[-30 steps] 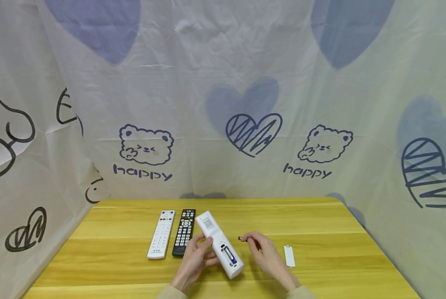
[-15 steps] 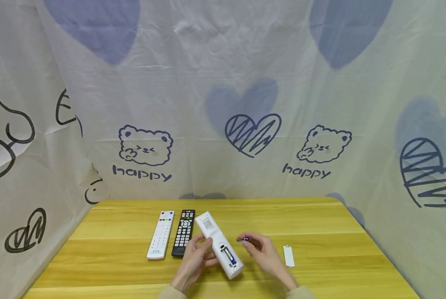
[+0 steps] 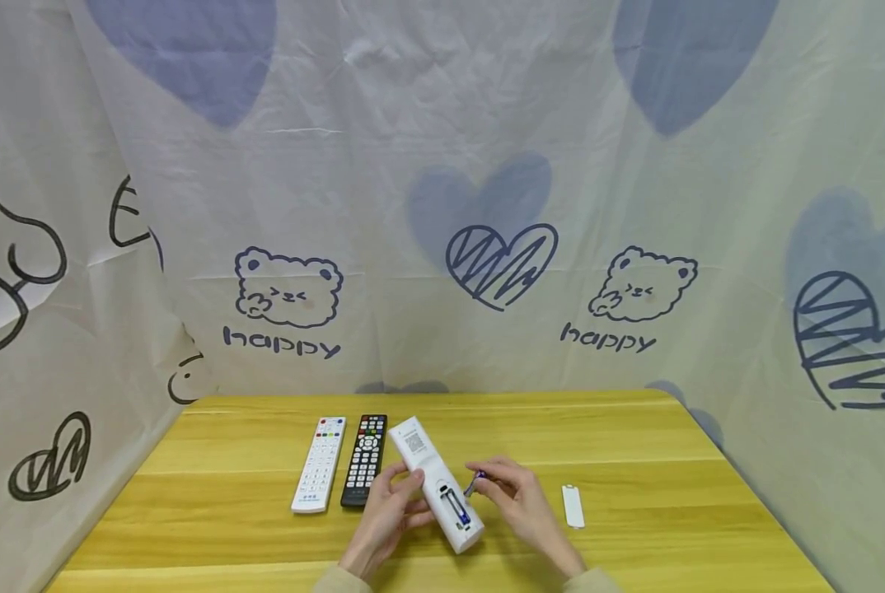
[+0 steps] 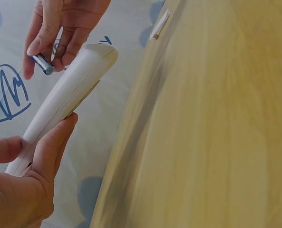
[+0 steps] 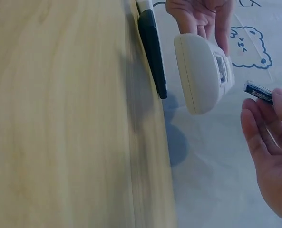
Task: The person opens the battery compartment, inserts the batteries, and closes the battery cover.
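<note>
My left hand grips a white remote control by its side, raised above the table with its back turned up. The battery compartment in that back lies uncovered, and one battery sits inside; the slot beside it looks bare. Between thumb and fingers my right hand pinches a second battery, tilted, just right of the compartment. In the right wrist view this small dark battery is apart from the remote. The left wrist view shows the remote from its edge.
A white remote and a black remote lie face up side by side on the wooden table, left of my hands. Right of my right hand lies a white battery cover. A printed cloth hangs behind the table.
The battery in my right hand has come into fuller view, turned from roughly level to tilted, and moved nearer the compartment. The left hand and its remote have hardly moved.
</note>
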`<state>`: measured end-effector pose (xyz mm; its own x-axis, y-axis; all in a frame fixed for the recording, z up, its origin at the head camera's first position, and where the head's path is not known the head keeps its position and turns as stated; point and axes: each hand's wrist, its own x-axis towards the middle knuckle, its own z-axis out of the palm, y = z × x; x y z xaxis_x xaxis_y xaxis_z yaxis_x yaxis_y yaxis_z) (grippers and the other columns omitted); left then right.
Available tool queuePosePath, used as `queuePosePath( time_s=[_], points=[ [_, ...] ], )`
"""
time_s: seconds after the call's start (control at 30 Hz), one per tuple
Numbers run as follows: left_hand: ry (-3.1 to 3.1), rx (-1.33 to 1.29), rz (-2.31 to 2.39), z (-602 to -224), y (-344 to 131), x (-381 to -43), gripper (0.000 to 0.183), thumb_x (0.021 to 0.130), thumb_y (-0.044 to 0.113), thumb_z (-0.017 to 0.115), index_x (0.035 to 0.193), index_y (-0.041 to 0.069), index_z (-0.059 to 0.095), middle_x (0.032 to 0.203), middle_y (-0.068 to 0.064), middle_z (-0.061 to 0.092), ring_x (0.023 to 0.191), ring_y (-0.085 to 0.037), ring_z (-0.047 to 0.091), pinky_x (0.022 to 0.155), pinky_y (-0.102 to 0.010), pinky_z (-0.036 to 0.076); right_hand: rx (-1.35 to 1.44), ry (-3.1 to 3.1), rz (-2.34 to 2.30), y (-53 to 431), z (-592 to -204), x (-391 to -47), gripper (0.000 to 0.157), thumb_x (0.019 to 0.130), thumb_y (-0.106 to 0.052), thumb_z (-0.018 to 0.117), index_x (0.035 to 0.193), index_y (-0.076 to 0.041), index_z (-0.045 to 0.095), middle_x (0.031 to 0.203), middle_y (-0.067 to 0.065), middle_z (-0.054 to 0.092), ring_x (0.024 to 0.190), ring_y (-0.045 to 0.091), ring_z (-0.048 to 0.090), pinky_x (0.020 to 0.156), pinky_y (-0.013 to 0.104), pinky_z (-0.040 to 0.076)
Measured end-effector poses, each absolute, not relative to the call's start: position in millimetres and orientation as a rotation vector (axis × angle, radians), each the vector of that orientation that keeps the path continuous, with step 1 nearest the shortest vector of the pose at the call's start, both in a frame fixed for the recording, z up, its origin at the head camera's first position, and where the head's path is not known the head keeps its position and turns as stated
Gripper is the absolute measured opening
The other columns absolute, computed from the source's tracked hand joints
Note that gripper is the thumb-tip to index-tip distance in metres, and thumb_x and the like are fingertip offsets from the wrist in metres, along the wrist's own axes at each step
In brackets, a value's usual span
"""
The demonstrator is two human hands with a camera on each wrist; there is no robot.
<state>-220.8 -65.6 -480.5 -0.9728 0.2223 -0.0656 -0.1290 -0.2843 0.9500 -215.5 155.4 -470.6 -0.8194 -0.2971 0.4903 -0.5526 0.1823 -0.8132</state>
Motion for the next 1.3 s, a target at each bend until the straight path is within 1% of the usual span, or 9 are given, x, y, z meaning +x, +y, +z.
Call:
queuePosePath(
  time_s=[0.1, 0.23, 0.33, 0.43, 0.57, 0.67, 0.8, 1.07, 1.3],
  points=[
    [1.737, 0.113, 2.349, -480, -65, -221, 0.054, 0.105, 0.015, 0.049, 0.145, -0.013, 0.025, 0.108, -0.013, 0.074, 0.082, -0.016, 0.075, 0.076, -0.031, 0.065, 0.801, -2.224, 1.597, 153, -470, -214, 0.024, 0.093, 0.0, 0.066, 0.117, 0.006, 0.069, 0.101, 0.02, 0.071, 0.093, 0.0, 0.066, 0.087, 0.022, 0.061],
    [1.738, 0.11, 2.347, -480, -63, -220, 0.054, 0.105, 0.015, 0.05, 0.144, -0.013, 0.025, 0.108, -0.013, 0.074, 0.081, -0.015, 0.075, 0.077, -0.032, 0.065, 0.787, -2.195, 1.485, 147, -469, -211, 0.021, 0.088, -0.001, 0.073, 0.108, 0.002, 0.069, 0.093, 0.016, 0.075, 0.084, 0.005, 0.07, 0.08, 0.027, 0.064],
    [1.739, 0.114, 2.347, -481, -62, -219, 0.053, 0.105, 0.015, 0.051, 0.143, -0.012, 0.026, 0.111, -0.016, 0.074, 0.08, -0.015, 0.075, 0.076, -0.032, 0.065, 0.81, -2.174, 1.43, 143, -469, -210, 0.017, 0.087, -0.006, 0.075, 0.102, -0.001, 0.068, 0.088, 0.013, 0.076, 0.079, 0.012, 0.073, 0.075, 0.027, 0.064],
    [1.74, 0.12, 2.346, -482, -61, -218, 0.051, 0.105, 0.015, 0.051, 0.142, -0.011, 0.027, 0.112, -0.016, 0.074, 0.079, -0.014, 0.074, 0.075, -0.031, 0.065, 0.859, -2.162, 1.356, 138, -470, -209, 0.015, 0.086, -0.005, 0.077, 0.098, -0.002, 0.068, 0.085, 0.011, 0.077, 0.075, 0.015, 0.073, 0.071, 0.025, 0.063],
    [1.742, 0.129, 2.343, -482, -60, -218, 0.05, 0.105, 0.014, 0.05, 0.142, -0.011, 0.027, 0.113, -0.019, 0.073, 0.079, -0.014, 0.074, 0.075, -0.031, 0.065, 0.879, -2.192, 1.262, 133, -471, -209, 0.016, 0.084, -0.002, 0.078, 0.096, -0.003, 0.069, 0.084, 0.008, 0.077, 0.072, 0.009, 0.07, 0.065, 0.021, 0.06],
    [1.739, 0.132, 2.342, -481, -59, -219, 0.05, 0.105, 0.014, 0.05, 0.143, -0.011, 0.027, 0.112, -0.016, 0.074, 0.08, -0.013, 0.074, 0.075, -0.03, 0.065, 0.882, -2.22, 1.192, 131, -472, -209, 0.016, 0.083, 0.0, 0.078, 0.095, -0.004, 0.069, 0.083, 0.006, 0.077, 0.071, 0.004, 0.067, 0.062, 0.017, 0.058],
    [1.743, 0.133, 2.353, -479, -58, -219, 0.05, 0.106, 0.014, 0.05, 0.144, -0.01, 0.028, 0.108, -0.01, 0.074, 0.078, -0.011, 0.073, 0.075, -0.028, 0.065, 0.882, -2.246, 1.103, 128, -471, -206, 0.014, 0.083, 0.0, 0.078, 0.093, -0.004, 0.069, 0.081, 0.006, 0.076, 0.07, 0.002, 0.065, 0.06, 0.014, 0.055],
    [1.778, 0.095, 2.371, -476, -58, -217, 0.049, 0.106, 0.013, 0.05, 0.143, -0.01, 0.028, 0.111, -0.015, 0.074, 0.074, -0.01, 0.071, 0.071, -0.026, 0.064, 0.81, -2.353, 1.068, 120, -466, -201, 0.012, 0.083, -0.001, 0.078, 0.091, -0.006, 0.07, 0.079, 0.004, 0.074, 0.069, -0.002, 0.061, 0.059, 0.013, 0.054],
    [1.794, 0.086, 2.363, -475, -60, -218, 0.049, 0.106, 0.013, 0.049, 0.144, -0.01, 0.028, 0.113, -0.018, 0.073, 0.077, -0.01, 0.071, 0.073, -0.027, 0.065, 0.774, -2.42, 1.007, 118, -461, -198, 0.012, 0.082, 0.0, 0.079, 0.087, -0.006, 0.07, 0.077, 0.001, 0.072, 0.065, -0.004, 0.056, 0.056, 0.011, 0.048]
  ],
)
